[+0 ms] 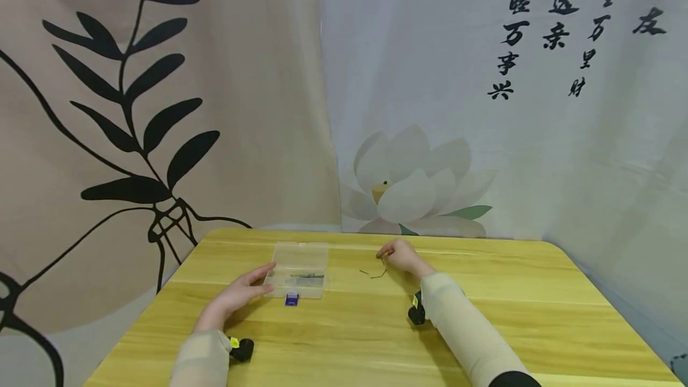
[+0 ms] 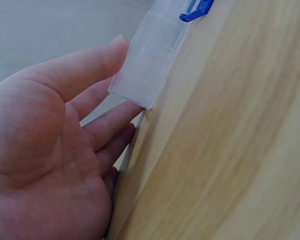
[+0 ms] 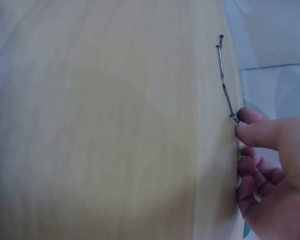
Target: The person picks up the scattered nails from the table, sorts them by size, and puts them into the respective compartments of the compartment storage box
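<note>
A clear plastic box with its lid laid open stands on the table, a blue latch at its front. Several thin dark nails lie inside. My left hand touches the box's left side with thumb and fingers extended; in the left wrist view the thumb rests against the box wall. To the right, my right hand pinches a small dark nail between thumb and forefinger, its remaining fingers curled. More nails lie end to end on the tabletop beside these fingertips.
The yellow wood-grain table has rounded back corners. Behind its back edge hangs a printed cloth with dark leaves, a lotus and writing. Black wrist cameras sit on both sleeved forearms.
</note>
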A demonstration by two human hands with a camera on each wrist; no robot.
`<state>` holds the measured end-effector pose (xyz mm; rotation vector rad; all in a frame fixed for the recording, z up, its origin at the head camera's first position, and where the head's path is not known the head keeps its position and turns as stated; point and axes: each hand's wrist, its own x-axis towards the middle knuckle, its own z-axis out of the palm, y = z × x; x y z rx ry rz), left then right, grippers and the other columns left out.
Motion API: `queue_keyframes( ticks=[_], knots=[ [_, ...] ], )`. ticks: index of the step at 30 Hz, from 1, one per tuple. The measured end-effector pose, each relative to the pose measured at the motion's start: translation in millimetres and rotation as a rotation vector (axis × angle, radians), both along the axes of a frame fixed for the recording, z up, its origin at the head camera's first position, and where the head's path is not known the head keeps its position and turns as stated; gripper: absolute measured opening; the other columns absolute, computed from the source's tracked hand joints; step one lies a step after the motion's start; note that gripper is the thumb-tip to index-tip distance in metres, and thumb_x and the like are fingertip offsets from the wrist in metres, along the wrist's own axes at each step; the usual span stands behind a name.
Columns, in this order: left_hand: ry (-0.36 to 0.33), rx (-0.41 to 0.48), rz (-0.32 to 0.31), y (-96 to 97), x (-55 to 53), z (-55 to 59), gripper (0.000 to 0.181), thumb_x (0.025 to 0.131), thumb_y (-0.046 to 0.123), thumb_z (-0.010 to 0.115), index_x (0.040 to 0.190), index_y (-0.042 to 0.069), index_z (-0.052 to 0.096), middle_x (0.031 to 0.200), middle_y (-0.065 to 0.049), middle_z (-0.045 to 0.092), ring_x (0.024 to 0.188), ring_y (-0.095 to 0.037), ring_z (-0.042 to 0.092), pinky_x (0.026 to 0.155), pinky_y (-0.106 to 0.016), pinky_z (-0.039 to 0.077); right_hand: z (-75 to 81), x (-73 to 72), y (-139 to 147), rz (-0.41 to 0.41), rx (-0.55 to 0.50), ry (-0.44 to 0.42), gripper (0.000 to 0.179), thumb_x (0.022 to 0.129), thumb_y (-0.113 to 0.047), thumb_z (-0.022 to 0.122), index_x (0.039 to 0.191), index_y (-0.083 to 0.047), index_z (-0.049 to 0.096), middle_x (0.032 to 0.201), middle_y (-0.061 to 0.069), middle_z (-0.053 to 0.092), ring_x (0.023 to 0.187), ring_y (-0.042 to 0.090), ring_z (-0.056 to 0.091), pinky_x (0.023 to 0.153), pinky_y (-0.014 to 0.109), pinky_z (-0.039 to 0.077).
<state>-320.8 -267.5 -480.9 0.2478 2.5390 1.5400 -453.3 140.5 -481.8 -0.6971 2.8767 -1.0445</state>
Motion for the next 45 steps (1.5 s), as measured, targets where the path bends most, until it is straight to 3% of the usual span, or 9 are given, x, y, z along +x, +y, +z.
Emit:
queue_keyframes(
  ticks=[2, 5, 12, 27, 35, 45],
  knots=[
    [0.001, 0.003, -0.004, 0.1, -0.1, 0.3, 0.065, 0.097, 0.026, 0.06, 0.153, 0.01, 0.03, 0.156, -0.019, 0.024, 0.142, -0.045, 0.015, 0.108, -0.065, 0.019, 0.7, 0.7, 1, -0.017, -0.003, 0.002, 0.024, 0.085, 0.003, 0.06, 0.093, -0.01, 0.078, 0.09, 0.002, 0.072, 0.063, 0.01, 0.045, 0.059, 0.025, 0.039],
    [0.004, 0.005, -0.006, 0.3, -0.2, 0.4, 0.065, 0.097, 0.025, 0.06, 0.153, 0.01, 0.029, 0.157, -0.019, 0.024, 0.142, -0.044, 0.015, 0.108, -0.065, 0.019, 2.3, 2.7, 1, -0.029, -0.015, -0.008, 0.02, 0.085, 0.002, 0.062, 0.092, -0.008, 0.078, 0.096, 0.005, 0.073, 0.076, 0.014, 0.058, 0.069, 0.03, 0.048],
    [0.004, 0.008, -0.008, 1.8, 0.1, -1.0, 0.066, 0.097, 0.025, 0.06, 0.153, 0.009, 0.029, 0.157, -0.019, 0.023, 0.143, -0.044, 0.014, 0.11, -0.063, 0.017, 6.1, 9.1, 5, -0.032, -0.059, -0.036, 0.015, 0.085, 0.002, 0.066, 0.091, -0.004, 0.078, 0.094, 0.006, 0.073, 0.089, 0.022, 0.065, 0.081, 0.039, 0.052],
    [0.006, -0.005, -0.001, 2.0, 1.9, 1.0, 0.065, 0.098, 0.024, 0.059, 0.153, 0.01, 0.029, 0.156, -0.019, 0.024, 0.142, -0.044, 0.015, 0.109, -0.064, 0.018, 4.2, 12.2, 9, -0.047, -0.084, -0.038, 0.012, 0.086, 0.001, 0.067, 0.086, -0.005, 0.078, 0.091, 0.005, 0.073, 0.088, 0.021, 0.065, 0.084, 0.042, 0.051],
    [0.002, -0.019, -0.007, 0.9, 1.8, 1.0, 0.065, 0.098, 0.027, 0.059, 0.154, 0.011, 0.028, 0.157, -0.02, 0.022, 0.142, -0.046, 0.015, 0.106, -0.067, 0.021, 1.6, 11.4, 9, -0.035, -0.089, -0.021, 0.011, 0.084, 0.003, 0.068, 0.082, -0.005, 0.076, 0.081, 0.0, 0.071, 0.072, 0.012, 0.058, 0.073, 0.034, 0.049],
    [0.001, -0.015, -0.013, -0.3, 0.6, 0.7, 0.065, 0.098, 0.026, 0.058, 0.154, 0.011, 0.028, 0.157, -0.019, 0.022, 0.142, -0.045, 0.014, 0.107, -0.066, 0.019, 1.6, 14.3, 8, 0.01, -0.028, 0.003, 0.011, 0.089, 0.001, 0.065, 0.082, -0.004, 0.073, 0.079, 0.002, 0.067, 0.073, 0.012, 0.055, 0.072, 0.033, 0.048]
  ],
)
